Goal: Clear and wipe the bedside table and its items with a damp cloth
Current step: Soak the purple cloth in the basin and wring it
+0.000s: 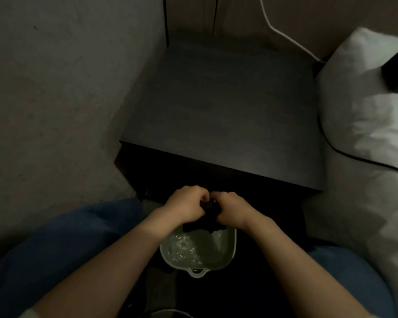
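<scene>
No legible txt, labels, brands or nos. anywhere; too dim & blurry.

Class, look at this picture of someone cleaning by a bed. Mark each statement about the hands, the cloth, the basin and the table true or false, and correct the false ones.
1. Both hands grip the dark cloth. True: left hand and right hand hold it.
2. The cloth is held above the basin of water. True.
3. The cloth lies spread on the bedside table. False: it is in the hands, in front of the table.
4. The basin stands on the bed. False: it sits low, between the person's knees.
5. A white cable runs behind the table. True.
</scene>
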